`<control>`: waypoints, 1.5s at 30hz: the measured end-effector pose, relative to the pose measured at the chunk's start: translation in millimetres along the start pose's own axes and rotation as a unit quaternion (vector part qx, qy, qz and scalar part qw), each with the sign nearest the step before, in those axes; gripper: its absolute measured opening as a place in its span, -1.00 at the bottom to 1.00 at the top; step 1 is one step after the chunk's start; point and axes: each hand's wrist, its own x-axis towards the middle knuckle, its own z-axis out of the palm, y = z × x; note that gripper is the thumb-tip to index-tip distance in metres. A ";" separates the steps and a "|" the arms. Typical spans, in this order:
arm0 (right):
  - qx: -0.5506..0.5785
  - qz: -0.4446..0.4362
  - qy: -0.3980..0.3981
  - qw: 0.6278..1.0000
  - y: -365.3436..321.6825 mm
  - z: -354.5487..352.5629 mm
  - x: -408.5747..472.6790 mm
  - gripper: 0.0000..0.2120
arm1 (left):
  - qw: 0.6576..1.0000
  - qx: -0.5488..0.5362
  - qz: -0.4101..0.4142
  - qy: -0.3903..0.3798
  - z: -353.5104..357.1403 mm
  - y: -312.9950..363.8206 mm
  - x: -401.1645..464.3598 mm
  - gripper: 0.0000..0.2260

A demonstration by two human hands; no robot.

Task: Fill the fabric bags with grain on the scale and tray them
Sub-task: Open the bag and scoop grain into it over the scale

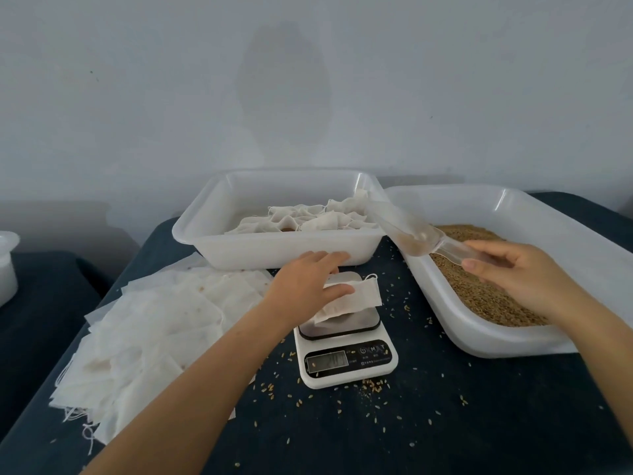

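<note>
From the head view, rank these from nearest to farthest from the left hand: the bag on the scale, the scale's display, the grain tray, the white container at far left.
1. Bag on the scale: under the left hand, held by it.
2. Scale's display: just below, toward the viewer.
3. Grain tray: to the right.
4. White container: far left edge.

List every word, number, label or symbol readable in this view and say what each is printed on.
"M" and "T", beside a power symbol: button marks on the scale front panel.
Digits on the scale's display: lit but too blurred to read.
Small print under the buttons and a line of brand text beside the display: too small to read.
Fabric bag, both trays, scoop: no text visible.
</note>
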 end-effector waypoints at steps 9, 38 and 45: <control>-0.024 0.002 0.000 1.000 -1.4 6.5 0.0 -0.75 | 1.000 -0.005 -0.026 -0.004 -2.4 -6.5 -12.8 -0.58; -0.240 0.122 0.034 0.962 -21.8 9.9 7.6 -0.69 | 0.993 -0.051 -0.096 0.054 -1.0 -17.1 -48.3 -0.65; -0.151 0.076 -0.113 0.979 -81.2 82.5 -4.9 -0.71 | 0.985 -0.090 -0.124 0.079 0.5 -13.5 -50.5 -0.70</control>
